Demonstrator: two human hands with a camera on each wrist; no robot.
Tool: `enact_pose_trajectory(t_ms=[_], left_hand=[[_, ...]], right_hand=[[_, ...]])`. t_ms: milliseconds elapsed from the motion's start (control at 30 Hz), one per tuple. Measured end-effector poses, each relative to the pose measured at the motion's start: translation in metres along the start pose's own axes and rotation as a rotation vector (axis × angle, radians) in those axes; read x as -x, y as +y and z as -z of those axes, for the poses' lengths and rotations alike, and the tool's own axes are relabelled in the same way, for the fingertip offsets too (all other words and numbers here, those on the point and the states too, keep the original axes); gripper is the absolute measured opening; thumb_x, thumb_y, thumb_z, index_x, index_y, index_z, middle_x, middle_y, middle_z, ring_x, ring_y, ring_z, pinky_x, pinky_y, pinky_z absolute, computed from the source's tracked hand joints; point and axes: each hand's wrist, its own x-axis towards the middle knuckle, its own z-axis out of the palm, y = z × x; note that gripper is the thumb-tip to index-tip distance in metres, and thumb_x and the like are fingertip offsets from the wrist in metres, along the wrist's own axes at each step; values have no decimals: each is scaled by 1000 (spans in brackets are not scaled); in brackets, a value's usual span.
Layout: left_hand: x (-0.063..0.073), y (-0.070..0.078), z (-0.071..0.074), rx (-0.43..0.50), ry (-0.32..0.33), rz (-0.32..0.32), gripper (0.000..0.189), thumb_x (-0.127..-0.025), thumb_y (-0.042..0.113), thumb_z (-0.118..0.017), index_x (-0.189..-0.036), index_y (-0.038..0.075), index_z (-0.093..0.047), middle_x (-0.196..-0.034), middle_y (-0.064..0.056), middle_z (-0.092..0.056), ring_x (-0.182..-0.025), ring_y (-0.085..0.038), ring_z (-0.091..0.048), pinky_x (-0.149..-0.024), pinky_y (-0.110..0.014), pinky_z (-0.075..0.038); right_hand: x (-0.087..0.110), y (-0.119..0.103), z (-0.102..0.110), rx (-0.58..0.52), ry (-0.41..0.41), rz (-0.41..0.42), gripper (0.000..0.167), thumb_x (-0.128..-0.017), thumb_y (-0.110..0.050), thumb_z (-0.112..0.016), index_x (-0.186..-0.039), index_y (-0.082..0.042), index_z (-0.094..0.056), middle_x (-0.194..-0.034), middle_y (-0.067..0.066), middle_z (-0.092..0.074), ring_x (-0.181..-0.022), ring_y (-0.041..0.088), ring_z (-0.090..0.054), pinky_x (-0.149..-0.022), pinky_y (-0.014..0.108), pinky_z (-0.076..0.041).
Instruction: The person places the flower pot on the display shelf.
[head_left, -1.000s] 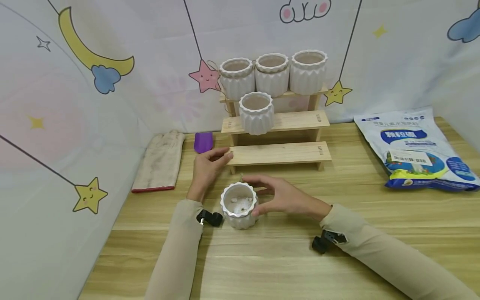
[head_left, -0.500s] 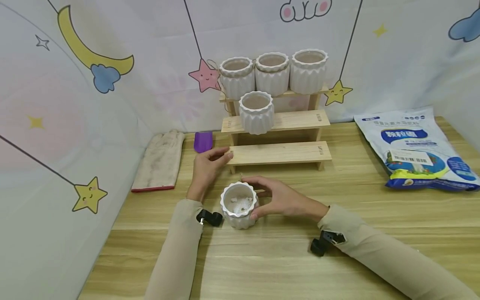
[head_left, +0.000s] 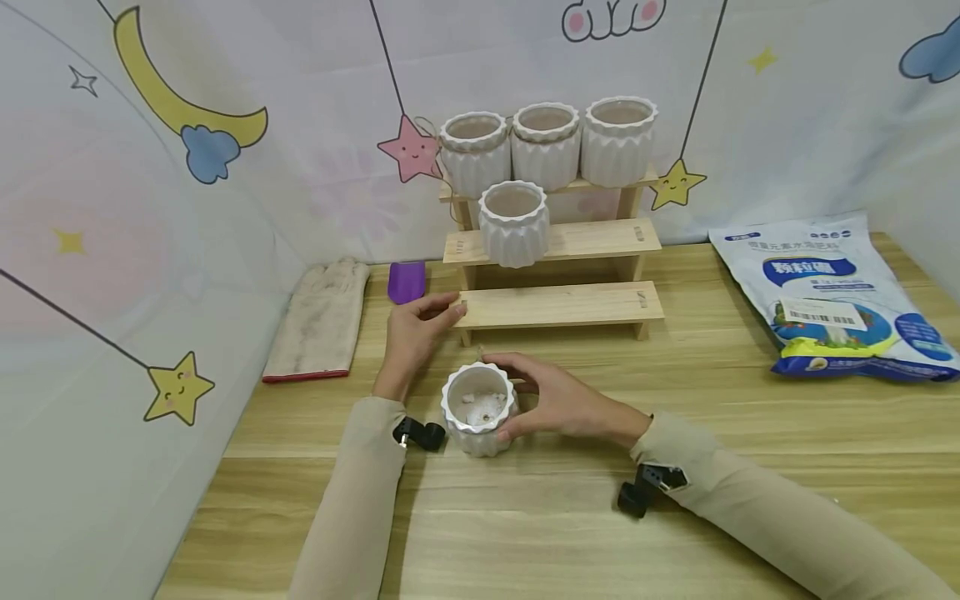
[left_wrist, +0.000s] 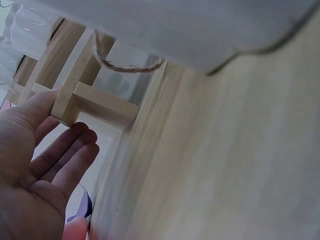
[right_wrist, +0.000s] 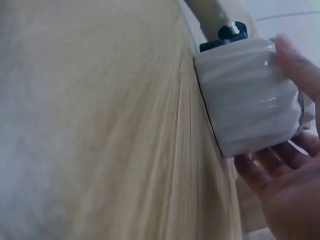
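Note:
A white fluted ceramic plant pot [head_left: 480, 440] stands upright on the table, with pale bits on its inside bottom. My right hand [head_left: 564, 402] holds its right side, thumb towards me and fingers round the back; the right wrist view shows the thumb at the rim of the pot [right_wrist: 250, 100]. My left hand [head_left: 415, 337] pinches the left end of the lowest board of a stepped wooden stand [head_left: 558, 307]. In the left wrist view, the thumb lies over the board end [left_wrist: 67, 102] and the fingers are beneath. A loop of twine [left_wrist: 127, 68] hangs by the pot.
Three more pots [head_left: 546, 146] line the stand's top step, and one pot [head_left: 514, 227] sits left on the middle step. A fabric glove [head_left: 318, 321] and a purple scoop [head_left: 407, 282] lie left; a white-blue bag [head_left: 832, 300] lies right. A printed cloth backs the table.
The right hand and forearm have shifted slightly left around the pot. The left hand stays on the board end, and the pot has not visibly moved.

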Motion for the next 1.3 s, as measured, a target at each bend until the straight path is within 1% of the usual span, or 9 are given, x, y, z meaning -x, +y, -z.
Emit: enact_pose_trajectory(t_ms=[133,300,533,767,1100,1300], left_hand=[[0,0,0,9,-3,1,33,-95,14,-84,-123,-1,-78,-122,-19,-75,-98,-12,-69,-82,-17,-54],[0,2,0,10,0,2,31,-94,15,-85,-121,0,-79,-119,-17,-77,-97,-11,-69,-82,-17,-54],[1,1,1,12,4,-14,28,-94,14,-85,-118,1,-80,-116,-15,-78,-96,-14,-71,-81,-20,-56],[0,1,1,-1,5,-15,29,-94,15,-85,-119,2,-80,-116,-14,-78,-99,-16,-71,-82,-21,-56],[1,1,1,2,-2,-14,31,-94,19,-85,-120,3,-80,-118,-17,-77,-98,-15,-69,-81,-18,-55],[1,1,2,0,1,-9,30,-94,16,-85,-120,2,-80,-117,-15,-78,-96,-13,-70,-80,-19,-56]], right_hand=[[1,-1,-1,18,15,2,97,-76,-4,-96,-158,2,-44,-151,12,-56,-139,29,-53,-118,42,-41],[1,1,-2,42,39,18,95,-76,-4,-96,-156,2,-46,-149,12,-59,-137,28,-55,-117,42,-42],[3,2,-4,58,82,50,90,-76,-6,-97,-153,1,-51,-146,11,-62,-134,28,-58,-115,39,-44],[3,3,-5,61,109,73,88,-73,-4,-98,-150,2,-55,-144,13,-64,-132,28,-61,-113,36,-46],[3,0,-1,79,129,58,88,-74,-11,-99,-150,-1,-56,-142,10,-66,-129,27,-63,-111,39,-49],[5,-5,6,80,159,24,87,-75,-14,-99,-151,-7,-57,-143,4,-65,-130,22,-62,-111,38,-48]])
